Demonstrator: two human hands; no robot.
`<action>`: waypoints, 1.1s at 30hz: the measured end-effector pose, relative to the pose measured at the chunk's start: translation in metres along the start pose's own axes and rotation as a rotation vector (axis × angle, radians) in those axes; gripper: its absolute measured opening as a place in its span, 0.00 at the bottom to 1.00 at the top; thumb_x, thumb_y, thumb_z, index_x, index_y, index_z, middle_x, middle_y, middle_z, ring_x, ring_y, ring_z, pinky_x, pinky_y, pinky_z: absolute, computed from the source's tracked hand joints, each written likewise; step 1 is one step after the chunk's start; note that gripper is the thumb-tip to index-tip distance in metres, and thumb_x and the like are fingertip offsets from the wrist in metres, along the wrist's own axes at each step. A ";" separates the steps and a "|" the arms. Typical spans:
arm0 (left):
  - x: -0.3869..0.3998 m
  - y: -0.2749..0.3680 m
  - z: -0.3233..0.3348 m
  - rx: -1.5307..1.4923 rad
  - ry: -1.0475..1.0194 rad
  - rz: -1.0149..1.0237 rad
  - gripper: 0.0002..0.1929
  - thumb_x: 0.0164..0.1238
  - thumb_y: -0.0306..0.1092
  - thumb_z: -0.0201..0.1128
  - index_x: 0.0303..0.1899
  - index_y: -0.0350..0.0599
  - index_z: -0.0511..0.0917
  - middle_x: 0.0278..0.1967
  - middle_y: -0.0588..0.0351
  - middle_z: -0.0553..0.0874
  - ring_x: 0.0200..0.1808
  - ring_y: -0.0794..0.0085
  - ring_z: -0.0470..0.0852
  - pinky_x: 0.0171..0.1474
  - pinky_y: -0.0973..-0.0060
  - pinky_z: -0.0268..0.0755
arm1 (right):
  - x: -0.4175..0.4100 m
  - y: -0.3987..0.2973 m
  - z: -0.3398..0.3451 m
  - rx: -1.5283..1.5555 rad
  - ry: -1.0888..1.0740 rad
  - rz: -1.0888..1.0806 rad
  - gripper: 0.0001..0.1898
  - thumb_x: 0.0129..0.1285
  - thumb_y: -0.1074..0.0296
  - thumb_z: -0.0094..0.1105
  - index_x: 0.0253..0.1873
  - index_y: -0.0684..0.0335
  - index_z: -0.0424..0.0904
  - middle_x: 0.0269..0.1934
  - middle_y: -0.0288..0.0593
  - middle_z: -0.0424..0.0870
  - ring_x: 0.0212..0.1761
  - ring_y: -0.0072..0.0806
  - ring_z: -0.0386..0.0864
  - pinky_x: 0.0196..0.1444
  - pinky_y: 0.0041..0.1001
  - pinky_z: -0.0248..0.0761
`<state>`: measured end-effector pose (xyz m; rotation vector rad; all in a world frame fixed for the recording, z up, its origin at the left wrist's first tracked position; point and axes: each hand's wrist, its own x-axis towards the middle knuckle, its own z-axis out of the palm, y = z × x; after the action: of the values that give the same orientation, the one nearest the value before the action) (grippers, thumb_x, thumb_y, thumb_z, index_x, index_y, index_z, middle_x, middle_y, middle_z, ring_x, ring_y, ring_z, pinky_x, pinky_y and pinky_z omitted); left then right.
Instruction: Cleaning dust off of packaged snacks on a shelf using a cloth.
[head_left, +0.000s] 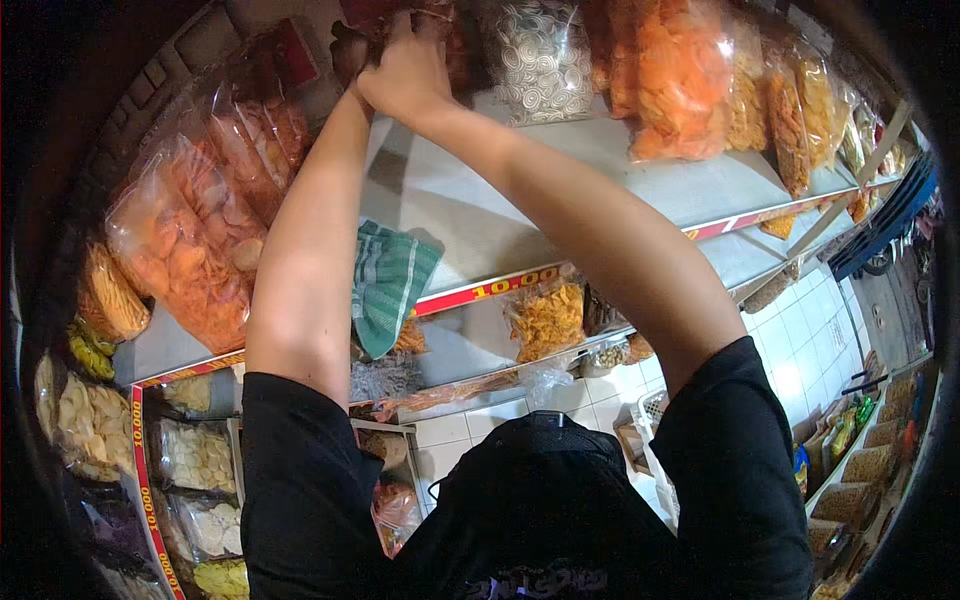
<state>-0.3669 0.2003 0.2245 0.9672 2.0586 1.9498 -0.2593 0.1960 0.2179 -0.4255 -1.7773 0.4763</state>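
Both my arms reach up to the back of a grey shelf (480, 202). My right hand (409, 71) is at a dark reddish plastic bag (442, 22), with its fingertips blurred against it. Close beside it, and largely in shadow, is my left hand (351, 54); its fingers are hard to make out. A green checked cloth (394, 289) drapes over the shelf's front edge beside my left forearm. To the right of my hands stands a clear bag of spiral-patterned snacks (544, 64).
Large bags of orange chips stand at left (187, 262) and right (679, 82). A red price strip (487, 289) runs along the shelf front. A lower shelf bears a bag of yellow-orange chips (547, 322). A white plastic basket (660, 450) stands on the tiled floor (787, 360).
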 end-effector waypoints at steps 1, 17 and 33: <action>-0.004 0.002 -0.006 0.036 0.007 0.028 0.27 0.64 0.52 0.59 0.57 0.40 0.72 0.53 0.47 0.79 0.53 0.63 0.77 0.57 0.70 0.68 | -0.001 -0.005 -0.006 0.111 -0.028 0.003 0.35 0.49 0.65 0.60 0.62 0.76 0.60 0.58 0.72 0.63 0.64 0.62 0.60 0.68 0.50 0.51; -0.219 0.130 -0.020 -0.349 -0.401 0.177 0.15 0.67 0.40 0.59 0.51 0.44 0.72 0.51 0.54 0.79 0.52 0.67 0.76 0.54 0.72 0.69 | -0.098 -0.052 -0.178 0.408 0.155 0.217 0.15 0.59 0.70 0.57 0.50 0.69 0.73 0.45 0.54 0.81 0.49 0.40 0.80 0.52 0.33 0.71; -0.483 -0.010 0.025 -0.577 -1.016 -0.247 0.29 0.64 0.43 0.60 0.61 0.36 0.64 0.55 0.43 0.76 0.58 0.61 0.76 0.63 0.65 0.64 | -0.351 -0.041 -0.385 0.218 0.130 0.891 0.10 0.67 0.72 0.54 0.50 0.67 0.73 0.43 0.41 0.80 0.43 0.21 0.77 0.46 0.23 0.70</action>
<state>0.0206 -0.0366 0.0577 1.1290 0.9295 1.3258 0.1985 0.0174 0.0400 -1.0672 -1.3167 1.2154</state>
